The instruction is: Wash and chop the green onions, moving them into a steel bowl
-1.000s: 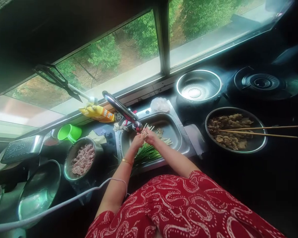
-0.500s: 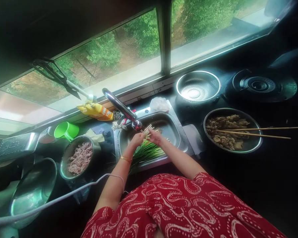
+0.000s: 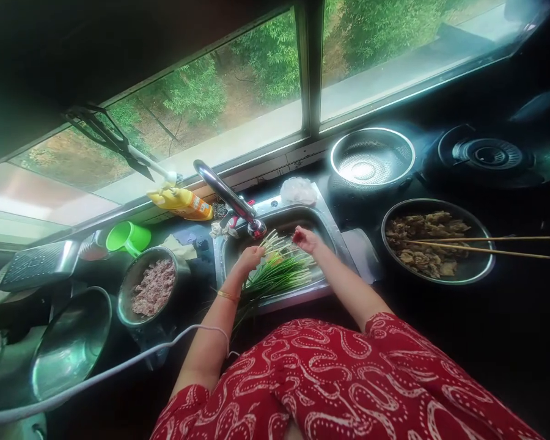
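Observation:
Over the sink (image 3: 332, 235), my left hand (image 3: 249, 260) is closed round a small bunch of green onions (image 3: 272, 242), their white ends pointing up and right. More green onions (image 3: 282, 275) lie across the sink's near side, green leaves to the left and white stems to the right. My right hand (image 3: 306, 239) hovers above the sink's right part, apart from the bunch, with its fingers curled together; whatever is in them, if anything, is too small to make out. The faucet (image 3: 255, 227) hangs just beyond my left hand.
Left of the sink stand a bowl of minced meat (image 3: 153, 287), a green cup (image 3: 128, 237) and a large metal bowl (image 3: 73, 342). A yellow bottle (image 3: 183, 203) lies by the window. At right are a colander (image 3: 373, 157) and a bowl of food (image 3: 435, 244) with chopsticks (image 3: 508, 238). A white cable (image 3: 119, 363) crosses at left.
My right hand has moved away from the bunch, to the right. My left hand still holds the green onions. The whole view has shifted slightly.

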A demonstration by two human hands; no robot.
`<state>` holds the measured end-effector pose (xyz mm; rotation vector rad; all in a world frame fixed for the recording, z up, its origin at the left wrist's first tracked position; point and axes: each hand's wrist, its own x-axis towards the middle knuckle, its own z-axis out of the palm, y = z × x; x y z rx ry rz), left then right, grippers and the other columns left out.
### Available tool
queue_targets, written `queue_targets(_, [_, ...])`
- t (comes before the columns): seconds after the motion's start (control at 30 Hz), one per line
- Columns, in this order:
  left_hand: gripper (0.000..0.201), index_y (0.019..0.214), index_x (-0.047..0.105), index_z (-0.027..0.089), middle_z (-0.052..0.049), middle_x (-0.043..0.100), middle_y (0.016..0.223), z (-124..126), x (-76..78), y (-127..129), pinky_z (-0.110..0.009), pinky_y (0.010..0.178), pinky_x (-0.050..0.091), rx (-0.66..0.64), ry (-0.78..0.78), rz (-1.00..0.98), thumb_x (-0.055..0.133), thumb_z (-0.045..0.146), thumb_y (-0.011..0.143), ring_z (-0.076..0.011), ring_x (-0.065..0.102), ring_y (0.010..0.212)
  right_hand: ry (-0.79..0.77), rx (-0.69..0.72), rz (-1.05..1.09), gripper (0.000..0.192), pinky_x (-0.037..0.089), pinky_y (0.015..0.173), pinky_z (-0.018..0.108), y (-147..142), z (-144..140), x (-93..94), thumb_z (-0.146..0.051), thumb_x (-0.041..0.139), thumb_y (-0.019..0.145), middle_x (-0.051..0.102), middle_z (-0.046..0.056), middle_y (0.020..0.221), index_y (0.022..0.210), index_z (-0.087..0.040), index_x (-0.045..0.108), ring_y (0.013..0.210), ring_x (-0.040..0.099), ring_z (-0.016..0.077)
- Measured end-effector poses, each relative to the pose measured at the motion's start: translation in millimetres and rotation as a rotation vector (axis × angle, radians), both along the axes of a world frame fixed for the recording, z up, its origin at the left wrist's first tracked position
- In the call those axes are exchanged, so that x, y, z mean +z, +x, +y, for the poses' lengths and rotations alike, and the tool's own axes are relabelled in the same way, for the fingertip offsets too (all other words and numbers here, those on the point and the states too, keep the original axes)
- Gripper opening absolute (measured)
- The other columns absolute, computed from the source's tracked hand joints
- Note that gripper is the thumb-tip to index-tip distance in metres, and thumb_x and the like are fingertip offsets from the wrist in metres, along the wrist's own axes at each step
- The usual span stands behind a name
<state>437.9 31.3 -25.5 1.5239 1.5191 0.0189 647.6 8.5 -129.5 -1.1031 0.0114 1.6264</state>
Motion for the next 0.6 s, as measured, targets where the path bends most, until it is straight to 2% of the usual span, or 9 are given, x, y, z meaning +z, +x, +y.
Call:
queue_targets(0.1, [0.032, 0.066, 0.050, 0.018, 0.007, 0.034, 0.047, 0.2, 1.5, 1.3, -0.019, 0.042, 0.029, 0.007, 0.000, -0.027, 0.048, 0.044, 0.084, -0.0079, 0.032, 0.042, 0.080, 0.224, -0.220, 0.020, 0.051, 0.066, 0.029, -4.8, -13.5, -7.2, -0.042, 0.060, 0.085, 0.068, 0.002, 0.075, 0.080, -0.022, 0.062, 0.072, 0.063, 0.0160])
queue_targets(0.17, [0.032, 0.066, 0.052, 0.017, 0.007, 0.034, 0.046, -0.6, 0.7, 2.7, -0.019, 0.043, 0.029, 0.008, 0.014, -0.025, 0.048, 0.044, 0.084, -0.0080, 0.032, 0.042, 0.078, 0.295, -0.332, 0.018, 0.049, 0.064, 0.028, -17.0, -22.1, -9.7, -0.040, 0.066, 0.079, 0.067, 0.003, 0.073, 0.078, -0.022, 0.063, 0.072, 0.063, 0.0169])
queue_targets(0.33, [0.031, 0.065, 0.053, 0.017, 0.007, 0.036, 0.046, -1.6, -3.1, 0.8, -0.020, 0.043, 0.029, -0.023, -0.009, 0.002, 0.050, 0.042, 0.082, -0.0081, 0.033, 0.042, 0.100, 0.252, -0.380, 0.022, 0.042, 0.053, 0.023, -36.4, -21.3, -2.5, -0.040, 0.059, 0.083, 0.059, -0.001, 0.061, 0.080, -0.020, 0.065, 0.053, 0.052, 0.0111])
queue_targets(0.5, [0.032, 0.062, 0.051, 0.017, 0.006, 0.037, 0.046, -3.6, -0.9, -1.1, -0.020, 0.044, 0.026, -0.048, -0.030, -0.008, 0.051, 0.044, 0.080, -0.0078, 0.033, 0.043, 0.233, 0.321, -0.513, 0.024, 0.033, 0.050, 0.021, -32.1, -12.7, 6.3, -0.033, 0.067, 0.071, 0.053, -0.004, 0.050, 0.055, -0.017, 0.059, 0.048, 0.040, 0.0071])
queue_targets(0.6, [0.033, 0.062, 0.050, 0.018, 0.007, 0.035, 0.046, -6.1, 2.7, -2.4, -0.020, 0.044, 0.025, -0.033, -0.050, -0.024, 0.051, 0.045, 0.080, -0.0072, 0.031, 0.042, 0.224, 0.252, -0.575, 0.026, 0.033, 0.051, 0.022, -30.6, -9.9, 5.0, -0.033, 0.065, 0.071, 0.048, -0.006, 0.045, 0.051, -0.019, 0.056, 0.047, 0.039, 0.0078])
